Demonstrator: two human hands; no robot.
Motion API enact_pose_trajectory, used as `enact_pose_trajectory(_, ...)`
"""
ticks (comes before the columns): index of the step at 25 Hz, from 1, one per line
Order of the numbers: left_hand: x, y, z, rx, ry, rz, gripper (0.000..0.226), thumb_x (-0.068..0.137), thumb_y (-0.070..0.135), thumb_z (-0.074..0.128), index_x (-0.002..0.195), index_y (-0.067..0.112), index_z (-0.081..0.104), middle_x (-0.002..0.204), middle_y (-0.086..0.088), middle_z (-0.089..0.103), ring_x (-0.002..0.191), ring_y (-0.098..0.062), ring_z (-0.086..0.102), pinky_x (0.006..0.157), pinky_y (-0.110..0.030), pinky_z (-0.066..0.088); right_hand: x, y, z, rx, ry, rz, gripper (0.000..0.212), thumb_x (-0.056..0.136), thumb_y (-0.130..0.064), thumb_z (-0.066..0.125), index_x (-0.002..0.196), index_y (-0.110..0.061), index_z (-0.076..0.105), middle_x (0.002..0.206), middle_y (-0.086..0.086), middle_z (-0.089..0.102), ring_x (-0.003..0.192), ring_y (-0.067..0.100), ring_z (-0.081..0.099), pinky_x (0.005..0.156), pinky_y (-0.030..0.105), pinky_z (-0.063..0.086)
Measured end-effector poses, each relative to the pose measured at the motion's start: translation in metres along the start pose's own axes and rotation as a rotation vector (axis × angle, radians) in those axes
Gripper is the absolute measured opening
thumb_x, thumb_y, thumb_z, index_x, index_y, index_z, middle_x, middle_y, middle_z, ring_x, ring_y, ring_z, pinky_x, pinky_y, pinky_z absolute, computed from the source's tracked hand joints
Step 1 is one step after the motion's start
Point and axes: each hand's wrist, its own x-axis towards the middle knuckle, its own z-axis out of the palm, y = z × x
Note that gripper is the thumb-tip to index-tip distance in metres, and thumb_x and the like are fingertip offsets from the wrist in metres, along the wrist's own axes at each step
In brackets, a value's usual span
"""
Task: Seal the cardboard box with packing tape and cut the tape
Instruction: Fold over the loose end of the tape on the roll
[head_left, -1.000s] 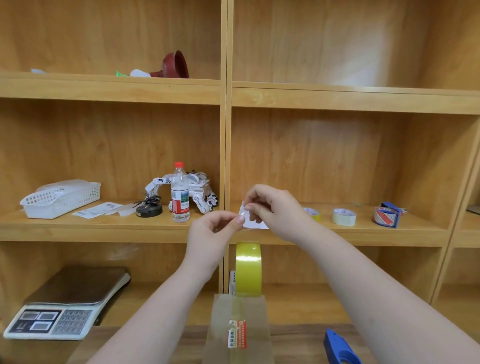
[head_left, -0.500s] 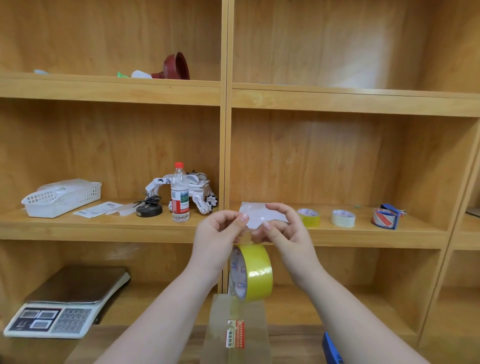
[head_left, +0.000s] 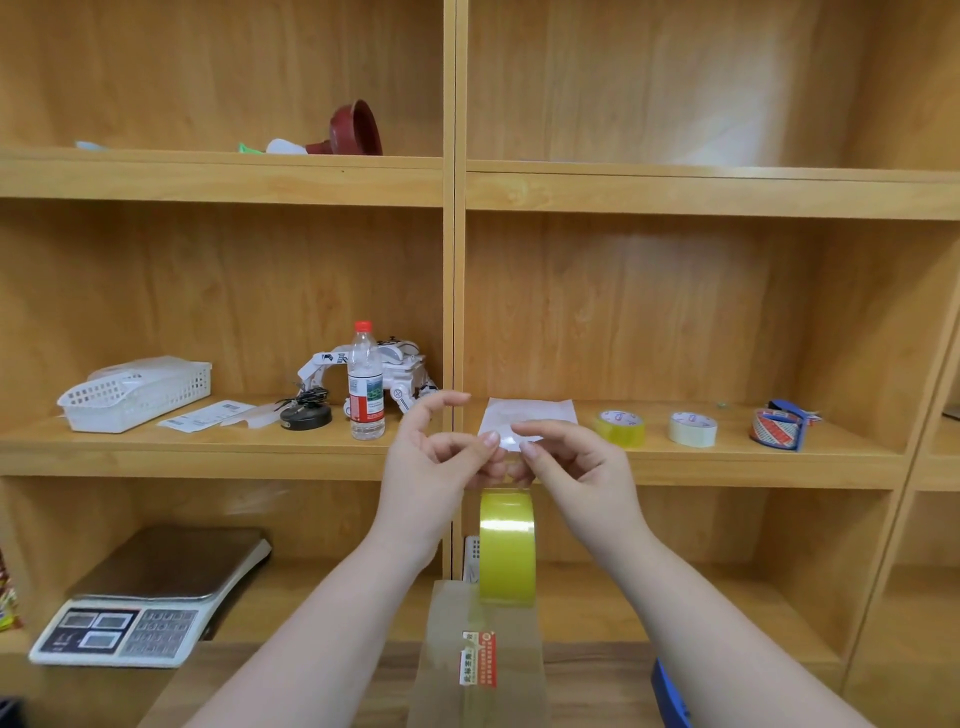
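Note:
A yellow roll of packing tape (head_left: 506, 545) hangs edge-on in front of the shelf, just above the far end of the cardboard box (head_left: 478, 660), which has a red and white label on top. Its clear free end runs up between my hands. My left hand (head_left: 434, 467) pinches that end on the left and my right hand (head_left: 584, 470) pinches it on the right, both at the level of the middle shelf. A blue tool (head_left: 670, 696), mostly cut off, lies on the table to the right of the box.
On the middle shelf behind my hands lie a white paper (head_left: 535, 413), three spare tape rolls (head_left: 621, 427), a water bottle (head_left: 366, 384), a white toy robot (head_left: 408, 364) and a white basket (head_left: 135, 395). A digital scale (head_left: 119, 608) sits lower left.
The roll has swung from showing its core to hanging edge-on. My right hand rose back beside my left hand, and both now pinch the tape's free end.

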Motion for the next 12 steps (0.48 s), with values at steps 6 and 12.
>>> enact_pose_trajectory(6, 0.002, -0.001, -0.007, 0.153, -0.045, 0.093, 0.014, 0.08, -0.001, 0.071, 0.093, 0.004, 0.07, 0.077, -0.018, 0.075, 0.072, -0.027, 0.074, 0.064, -0.033, 0.061, 0.005, 0.001, -0.007, -0.089, -0.078, 0.069, 0.029, 0.086, -0.001, 0.063, 0.097, -0.028, 0.068, 0.072, -0.002, 0.077, 0.076, 0.013, 0.073, 0.073, 0.019, 0.054)
enact_pose_trajectory(12, 0.008, -0.01, -0.01, 0.217, -0.032, 0.054, 0.018, 0.079, 0.001, 0.073, 0.087, 0.017, 0.075, 0.083, -0.005, 0.079, 0.081, -0.019, 0.075, 0.069, -0.026, 0.06, 0.007, 0.002, -0.008, -0.166, -0.099, 0.099, 0.029, 0.086, -0.003, 0.065, 0.093, -0.031, 0.067, 0.085, -0.001, 0.078, 0.087, 0.011, 0.073, 0.081, 0.026, 0.056)
